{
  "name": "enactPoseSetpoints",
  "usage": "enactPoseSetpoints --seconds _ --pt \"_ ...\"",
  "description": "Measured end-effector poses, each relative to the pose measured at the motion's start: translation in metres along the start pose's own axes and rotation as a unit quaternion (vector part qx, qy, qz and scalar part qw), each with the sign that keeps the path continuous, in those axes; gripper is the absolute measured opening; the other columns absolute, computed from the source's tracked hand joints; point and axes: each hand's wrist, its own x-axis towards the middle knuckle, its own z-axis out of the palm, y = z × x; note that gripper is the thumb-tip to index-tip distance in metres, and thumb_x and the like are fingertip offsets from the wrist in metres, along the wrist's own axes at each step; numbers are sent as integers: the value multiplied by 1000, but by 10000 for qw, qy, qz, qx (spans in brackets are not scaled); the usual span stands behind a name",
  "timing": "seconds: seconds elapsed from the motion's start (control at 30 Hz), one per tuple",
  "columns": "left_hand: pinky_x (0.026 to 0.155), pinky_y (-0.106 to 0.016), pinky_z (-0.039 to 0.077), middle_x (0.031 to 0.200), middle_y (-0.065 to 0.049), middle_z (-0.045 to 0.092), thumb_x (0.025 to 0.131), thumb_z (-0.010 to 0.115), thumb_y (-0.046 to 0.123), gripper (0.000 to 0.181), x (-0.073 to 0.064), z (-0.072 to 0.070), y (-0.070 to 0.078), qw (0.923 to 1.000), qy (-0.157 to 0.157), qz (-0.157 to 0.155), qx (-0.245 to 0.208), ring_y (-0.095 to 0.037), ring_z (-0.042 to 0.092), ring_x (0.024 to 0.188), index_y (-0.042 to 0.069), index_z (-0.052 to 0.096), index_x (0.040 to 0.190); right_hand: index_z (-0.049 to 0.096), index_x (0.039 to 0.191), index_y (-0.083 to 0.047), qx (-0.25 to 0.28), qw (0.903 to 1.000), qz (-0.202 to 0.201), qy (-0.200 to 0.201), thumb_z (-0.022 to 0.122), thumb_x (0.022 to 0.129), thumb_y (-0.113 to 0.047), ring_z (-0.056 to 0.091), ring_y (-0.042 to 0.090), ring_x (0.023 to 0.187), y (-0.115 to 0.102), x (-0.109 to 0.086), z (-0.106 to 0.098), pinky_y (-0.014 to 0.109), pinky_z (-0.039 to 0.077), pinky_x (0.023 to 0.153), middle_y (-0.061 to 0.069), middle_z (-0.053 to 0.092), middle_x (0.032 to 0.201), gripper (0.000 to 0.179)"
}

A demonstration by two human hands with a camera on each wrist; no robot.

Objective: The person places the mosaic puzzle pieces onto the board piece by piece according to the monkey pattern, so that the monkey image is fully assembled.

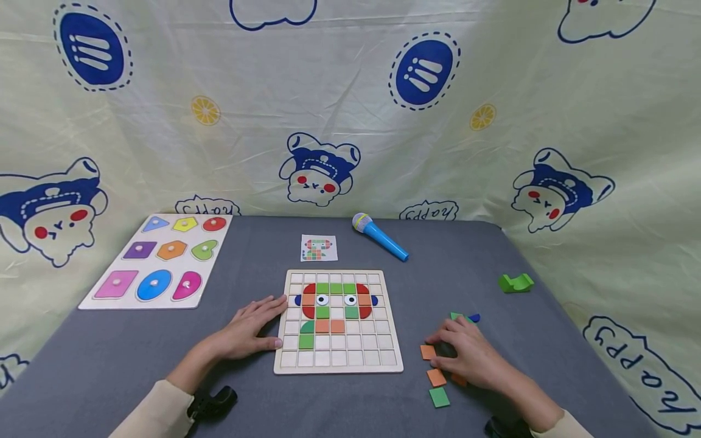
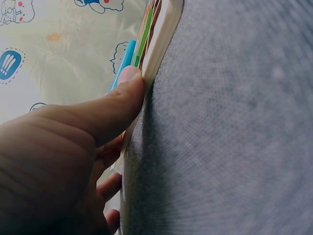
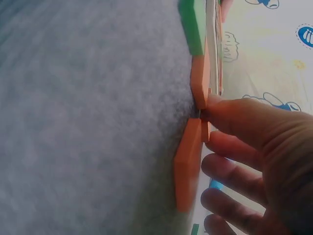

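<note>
A wooden grid board (image 1: 339, 359) lies in the middle of the table, with red, green, orange and blue tiles and two eye pieces forming a figure. My left hand (image 1: 249, 328) rests at its left edge, fingers extended. In the left wrist view the thumb (image 2: 120, 100) touches the board's side. Right of the board, my right hand (image 1: 468, 353) pinches an orange square tile (image 1: 427, 352) between thumb and index finger. Close by lie another orange tile (image 1: 436, 378), a green tile (image 1: 439, 398) and a blue piece (image 1: 474, 317). The hand partly covers a further orange tile (image 3: 188, 166).
Behind the board lie a small picture card (image 1: 319, 248) and a blue toy microphone (image 1: 386, 240). A white shape-puzzle board (image 1: 139, 298) is at the back left. A green curved block (image 1: 516, 283) sits near the right edge. A printed cloth (image 1: 339, 79) hangs behind.
</note>
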Motion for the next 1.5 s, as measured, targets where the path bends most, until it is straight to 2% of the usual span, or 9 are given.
enactPoseSetpoints --seconds 0.43,0.7,0.83,1.03,1.2,1.5 --pt "109 -66 12 155 -11 28 86 64 43 78 0 0 -1 10000 4 -30 0 -39 19 143 10 31 148 70 91 -30 -14 10000 30 -80 78 74 -31 37 4 83 5 1 1 28 32 73 -17 51 85 19" --pt "108 -67 13 155 -12 29 87 63 45 77 -2 -1 0 10000 27 45 31 -40 20 142 9 32 147 70 88 -29 -21 9997 174 -144 78 75 -30 38 6 83 1 4 -1 29 33 73 -16 52 84 16" --pt "108 -67 13 155 -12 29 86 63 45 78 -3 -2 0 10000 33 46 14 -40 20 142 8 32 147 70 88 -29 -37 9999 159 -37 78 75 -30 36 5 81 -3 7 -1 26 32 71 -16 53 84 16" --pt "109 -66 12 155 -11 29 86 63 45 78 -2 -1 -1 10000 36 38 8 -40 20 143 8 32 147 71 92 -27 14 9995 -299 114 78 75 -30 37 3 83 -17 14 -1 26 35 72 -14 54 85 18" --pt "110 -65 11 155 -11 29 86 64 45 78 -1 0 -1 10000 50 37 36 -39 20 143 8 32 147 72 93 -24 108 9973 -690 214 78 76 -30 36 4 82 -34 26 3 27 32 72 -10 56 84 19" --pt "111 -64 11 155 -10 29 86 64 44 78 0 1 0 10000 63 -39 25 -39 19 144 10 32 147 73 91 -24 188 9958 -849 291 78 75 -33 39 6 84 -68 52 13 33 34 79 -10 61 87 19"
